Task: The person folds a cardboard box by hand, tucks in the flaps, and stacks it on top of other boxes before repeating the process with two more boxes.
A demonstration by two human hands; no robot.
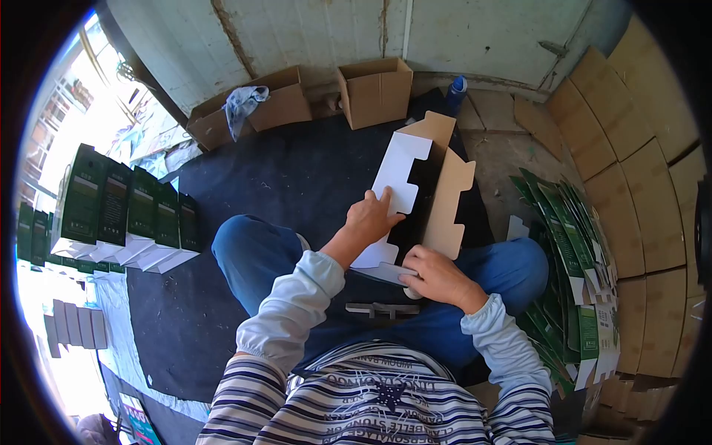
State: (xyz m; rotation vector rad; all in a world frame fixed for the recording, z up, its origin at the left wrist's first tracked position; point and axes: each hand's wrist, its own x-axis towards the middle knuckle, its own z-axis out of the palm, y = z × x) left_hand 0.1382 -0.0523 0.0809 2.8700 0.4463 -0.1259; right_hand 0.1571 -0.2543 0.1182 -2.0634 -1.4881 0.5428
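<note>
A partly folded cardboard box (445, 211), white on one panel and brown on another, lies across my lap with its notched flaps standing out. My left hand (367, 221) rests on the white panel, index finger and thumb stretched apart. At the box's near end, my right hand (439, 279) is closed around a small white end flap (393, 271); its fingertips are partly hidden. A grey bar-like object (382, 308) lies on my lap just below the box.
Flat green printed cartons (564, 245) are piled at right, beside stacked brown cartons (653, 200). Folded green boxes (126, 208) stand in rows at left. Along the wall are open brown boxes (376, 93), a cloth (243, 104) and a blue bottle (456, 90).
</note>
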